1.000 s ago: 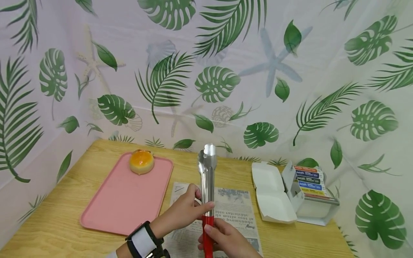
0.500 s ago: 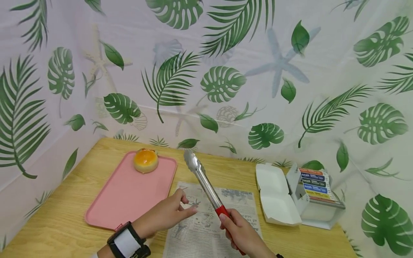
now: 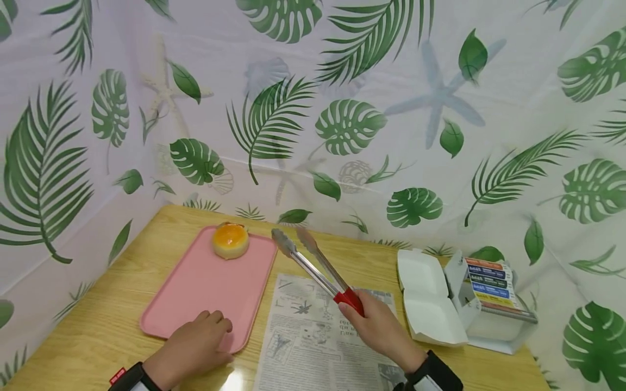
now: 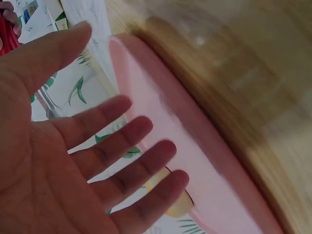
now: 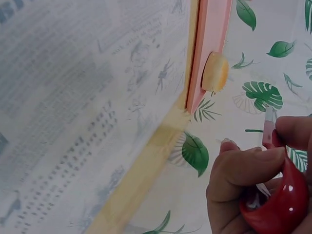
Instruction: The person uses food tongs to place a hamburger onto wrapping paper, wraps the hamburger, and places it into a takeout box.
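Observation:
My right hand (image 3: 379,328) grips the red handles of metal kitchen tongs (image 3: 313,270) above the newspaper-print sheet (image 3: 303,353). The tongs' two arms stand spread apart, tips pointing up and left with nothing between them. In the right wrist view, thumb and fingers wrap round the red handle (image 5: 285,209). My left hand (image 3: 195,342) is over the near edge of the pink tray (image 3: 215,293); the left wrist view shows its fingers (image 4: 117,151) extended and holding nothing. A round bun (image 3: 230,244) with a glossy orange top sits at the tray's far end.
An opened white clamshell box (image 3: 432,309) lies right of the sheet. Beside it stands a white holder (image 3: 504,326) with several coloured narrow packs (image 3: 491,282). A leaf-patterned cloth (image 3: 362,179) hangs behind the wooden table (image 3: 122,288).
The left hand has let go of the tongs and moved left and down to the tray's near edge. In the right hand, the tongs have tilted left and their arms have spread.

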The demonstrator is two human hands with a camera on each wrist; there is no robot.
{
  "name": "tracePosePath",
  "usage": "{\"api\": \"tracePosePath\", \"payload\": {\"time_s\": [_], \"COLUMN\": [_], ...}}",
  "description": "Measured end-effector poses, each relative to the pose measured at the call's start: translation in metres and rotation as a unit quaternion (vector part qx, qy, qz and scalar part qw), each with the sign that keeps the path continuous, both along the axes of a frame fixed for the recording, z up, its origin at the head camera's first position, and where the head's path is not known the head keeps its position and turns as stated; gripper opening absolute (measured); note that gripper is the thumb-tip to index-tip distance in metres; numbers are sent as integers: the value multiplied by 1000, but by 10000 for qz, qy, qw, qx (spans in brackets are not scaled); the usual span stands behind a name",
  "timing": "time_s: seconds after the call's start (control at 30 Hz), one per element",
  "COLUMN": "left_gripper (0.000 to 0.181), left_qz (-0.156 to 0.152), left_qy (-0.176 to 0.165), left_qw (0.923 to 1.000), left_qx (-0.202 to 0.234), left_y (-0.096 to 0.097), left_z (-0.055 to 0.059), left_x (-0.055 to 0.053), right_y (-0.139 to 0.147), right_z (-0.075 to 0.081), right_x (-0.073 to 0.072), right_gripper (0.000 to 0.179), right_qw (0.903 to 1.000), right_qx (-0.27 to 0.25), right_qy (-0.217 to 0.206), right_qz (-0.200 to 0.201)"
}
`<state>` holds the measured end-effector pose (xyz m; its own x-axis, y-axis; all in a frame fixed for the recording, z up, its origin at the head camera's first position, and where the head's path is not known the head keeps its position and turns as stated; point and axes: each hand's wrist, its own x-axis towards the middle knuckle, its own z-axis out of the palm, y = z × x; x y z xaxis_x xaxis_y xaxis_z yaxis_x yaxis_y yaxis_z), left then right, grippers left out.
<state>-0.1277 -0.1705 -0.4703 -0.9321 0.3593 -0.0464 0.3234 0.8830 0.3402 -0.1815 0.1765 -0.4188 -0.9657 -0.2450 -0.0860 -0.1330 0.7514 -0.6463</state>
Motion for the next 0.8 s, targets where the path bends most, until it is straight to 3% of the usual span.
{"api": "tracePosePath", "payload": {"time_s": [0.13,0.37,0.63,0.8], "left_gripper": [22,25,32,33], "left_qz": [-254,-646,-722,-736], "left_qy": [75,582,575,549], "left_qw": [9996,9959,9957,9958], "left_qx": [43,228,87,55], "left_y": [-8,-12,-9,-6], "left_z": [-6,-18,-20,-18], "left_x": [3,1,-2,-3], "right_y": [-11,-37,-70,-93], "right_z": [4,-1,-2,-2], "right_x": [-12,-30,-44,-51], "right_gripper": [44,40,38,46], "right_qw": [9995,9944,9905,9853], "right_qx": [199,550,876,1250], "right_qy": [95,439,280,371], "right_qz": [247,789,1023,1104]}}
